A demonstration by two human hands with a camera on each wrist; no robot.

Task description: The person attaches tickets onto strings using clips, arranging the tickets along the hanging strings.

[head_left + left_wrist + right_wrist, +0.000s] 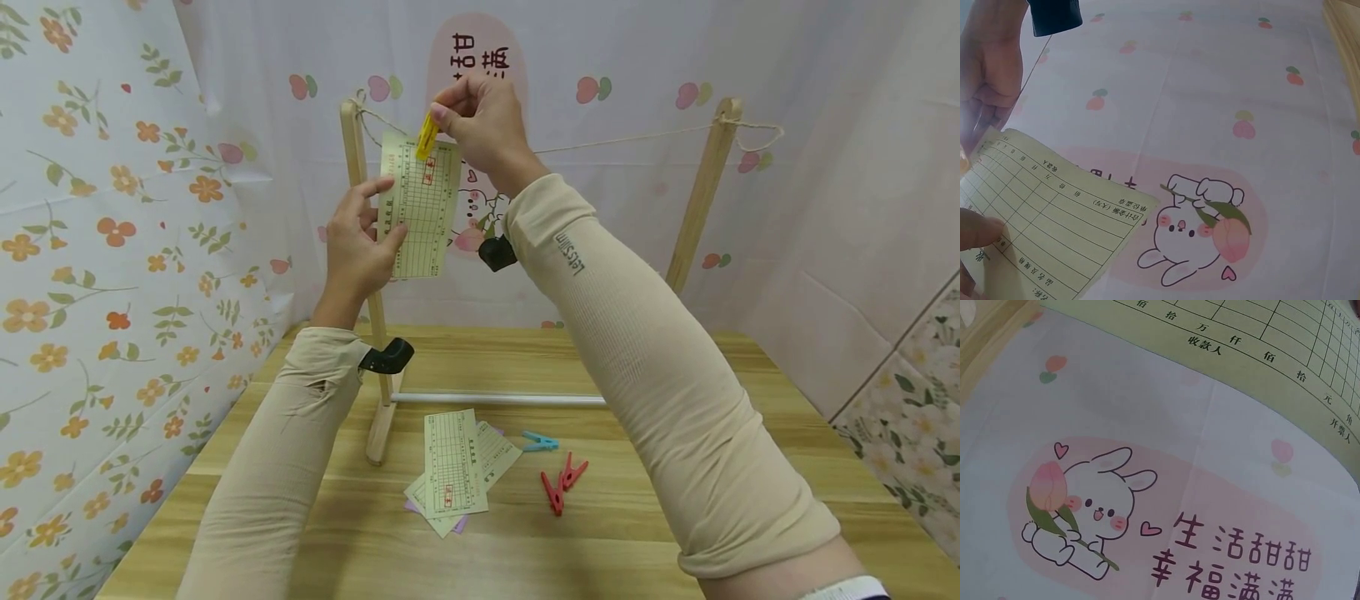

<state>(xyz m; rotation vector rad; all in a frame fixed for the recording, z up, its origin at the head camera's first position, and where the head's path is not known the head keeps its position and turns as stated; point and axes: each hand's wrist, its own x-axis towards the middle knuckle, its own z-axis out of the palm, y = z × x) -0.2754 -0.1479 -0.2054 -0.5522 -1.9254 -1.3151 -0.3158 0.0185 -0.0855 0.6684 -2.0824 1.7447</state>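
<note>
A pale green receipt slip point(423, 221) with a printed grid and a red stamp hangs upright at the left end of the string. My left hand point(360, 246) grips its left edge, thumb in front; the left wrist view shows that thumb lying on the slip point(1060, 219). My right hand point(487, 125) pinches a yellow clothespin point(427, 137), whose jaws overlap the top edge of the slip. The string point(622, 142) runs behind the right hand, and the paper hides part of it. In the right wrist view only the slip point(1241, 328) shows, not the hand.
Two wooden posts, left point(352, 142) and right point(701, 200), carry the string; a white rod point(495, 400) joins them low down. On the wooden table lie overlapping slips point(453, 462), a blue clothespin point(540, 442) and two red clothespins point(553, 493). A patterned cloth point(637, 50) hangs behind.
</note>
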